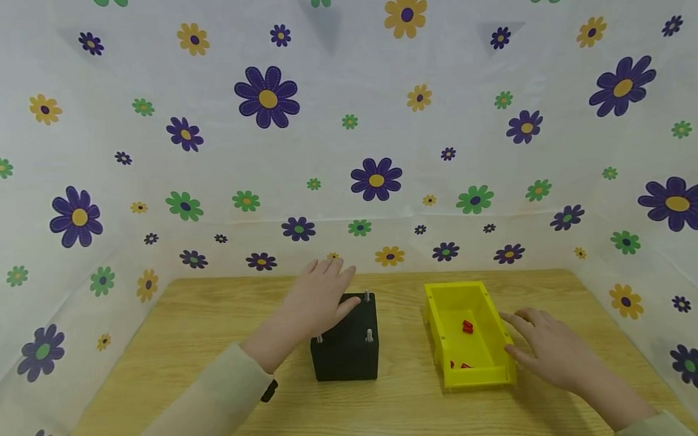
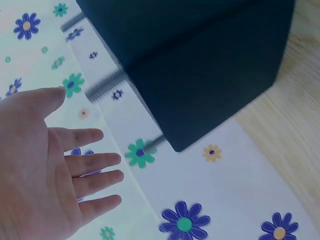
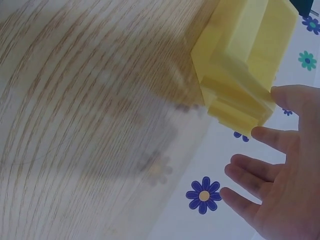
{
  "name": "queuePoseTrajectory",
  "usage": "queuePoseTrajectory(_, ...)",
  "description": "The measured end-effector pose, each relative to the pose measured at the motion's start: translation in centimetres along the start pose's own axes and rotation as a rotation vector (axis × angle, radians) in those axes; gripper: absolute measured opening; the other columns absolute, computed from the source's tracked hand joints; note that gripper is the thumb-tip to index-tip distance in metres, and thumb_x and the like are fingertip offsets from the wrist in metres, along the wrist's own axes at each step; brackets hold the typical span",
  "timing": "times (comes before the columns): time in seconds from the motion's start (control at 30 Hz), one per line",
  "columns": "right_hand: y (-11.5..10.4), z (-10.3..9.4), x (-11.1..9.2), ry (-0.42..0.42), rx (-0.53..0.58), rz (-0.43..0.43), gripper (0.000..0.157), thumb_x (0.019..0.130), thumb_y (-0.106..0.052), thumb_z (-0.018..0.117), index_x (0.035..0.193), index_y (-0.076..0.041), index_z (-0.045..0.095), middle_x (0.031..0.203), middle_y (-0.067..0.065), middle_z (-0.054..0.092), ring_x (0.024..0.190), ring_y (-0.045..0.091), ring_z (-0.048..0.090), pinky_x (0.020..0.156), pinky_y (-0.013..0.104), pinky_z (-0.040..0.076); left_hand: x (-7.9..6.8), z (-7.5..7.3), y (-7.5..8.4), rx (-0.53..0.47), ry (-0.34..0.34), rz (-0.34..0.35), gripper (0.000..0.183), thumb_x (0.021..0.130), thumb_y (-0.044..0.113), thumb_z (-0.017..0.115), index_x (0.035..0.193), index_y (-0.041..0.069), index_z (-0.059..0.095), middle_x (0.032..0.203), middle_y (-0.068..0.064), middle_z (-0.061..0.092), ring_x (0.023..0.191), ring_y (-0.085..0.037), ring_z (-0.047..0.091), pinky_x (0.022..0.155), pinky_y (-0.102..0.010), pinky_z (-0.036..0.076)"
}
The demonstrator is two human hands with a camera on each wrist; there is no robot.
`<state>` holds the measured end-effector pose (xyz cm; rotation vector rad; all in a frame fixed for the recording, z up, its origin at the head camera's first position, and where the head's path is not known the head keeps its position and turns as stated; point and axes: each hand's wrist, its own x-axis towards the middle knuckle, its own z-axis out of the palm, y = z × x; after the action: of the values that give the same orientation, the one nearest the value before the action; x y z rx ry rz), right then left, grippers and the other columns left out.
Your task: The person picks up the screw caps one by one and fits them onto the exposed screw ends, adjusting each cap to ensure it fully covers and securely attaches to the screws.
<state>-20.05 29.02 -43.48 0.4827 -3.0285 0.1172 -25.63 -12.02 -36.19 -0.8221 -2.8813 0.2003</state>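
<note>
A black block [image 1: 347, 360] stands on the table with several metal threaded studs [image 1: 369, 336] sticking up from its top. Over the block's top reaches my left hand [image 1: 320, 299], palm down and fingers extended. In the left wrist view that hand [image 2: 45, 165] holds nothing and shows a gap to the studs [image 2: 106, 85]. To the right stands a yellow bin [image 1: 479, 376] with a few small red pieces [image 1: 467, 327] inside. My right hand [image 1: 552, 349] is at the bin's right side, fingers loosely extended. Its thumb and index fingertips are at the bin's edge [image 3: 245, 102]; contact is unclear.
The wood-grain table [image 1: 410, 408] has flower-patterned white sheeting [image 1: 332, 64] round its back and sides. A small black object [image 1: 270, 391] shows beside the left wrist. Bare tabletop lies between the block and the bin.
</note>
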Motion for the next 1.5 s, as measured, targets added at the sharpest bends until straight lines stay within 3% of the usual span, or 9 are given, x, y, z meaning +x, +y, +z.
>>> queuePoseTrajectory(0.23,0.2,0.3,0.0,0.014,0.027,-0.019,0.059,0.100,-0.040,0.071,0.146,-0.004,0.060,0.136,0.023,0.063,0.122,0.046,0.063,0.102,0.067,0.054,-0.8,0.3,-1.9,-0.004,-0.017,-0.055,0.065,0.109,0.049,0.056,0.157,0.005,0.050,0.160,-0.021,0.051,0.150,-0.040,0.047,0.127,-0.056,0.037)
queuePoseTrajectory(0.67,0.3,0.5,0.1,-0.009,0.034,-0.006,0.057,0.101,-0.041,0.071,0.144,-0.004,0.062,0.136,0.023,0.064,0.122,0.047,0.063,0.101,0.067,0.054,-1.3,3.2,-4.2,-0.063,-0.041,-0.124,0.064,0.109,0.047,0.056,0.156,0.003,0.050,0.159,-0.025,0.050,0.149,-0.044,0.047,0.126,-0.057,0.038)
queuePoseTrajectory(1.07,0.0,0.5,-0.1,-0.007,0.050,-0.005,0.058,0.101,-0.039,0.070,0.144,-0.002,0.060,0.134,0.023,0.064,0.121,0.046,0.064,0.099,0.066,0.056,-2.0,4.6,-4.7,-0.133,-0.094,-0.160,0.062,0.111,0.046,0.050,0.153,0.000,0.051,0.148,-0.024,0.060,0.138,-0.042,0.058,0.116,-0.057,0.049)
queuePoseTrajectory(1.3,0.1,0.6,0.0,-0.006,0.057,0.001,0.058,0.102,-0.038,0.070,0.145,-0.002,0.059,0.134,0.022,0.064,0.122,0.045,0.064,0.099,0.065,0.056,-2.2,5.1,-4.5,-0.253,-0.165,-0.209,0.059,0.113,0.045,0.044,0.149,0.000,0.057,0.150,-0.023,0.061,0.139,-0.041,0.059,0.118,-0.056,0.048)
queuePoseTrajectory(1.5,0.1,0.6,-0.1,-0.007,0.059,0.003,0.058,0.102,-0.039,0.070,0.145,-0.002,0.059,0.134,0.021,0.064,0.122,0.044,0.064,0.100,0.065,0.056,-2.2,5.7,-4.5,-0.335,-0.163,-0.208,0.057,0.114,0.042,0.043,0.147,-0.002,0.059,0.148,-0.022,0.063,0.138,-0.040,0.060,0.117,-0.056,0.048)
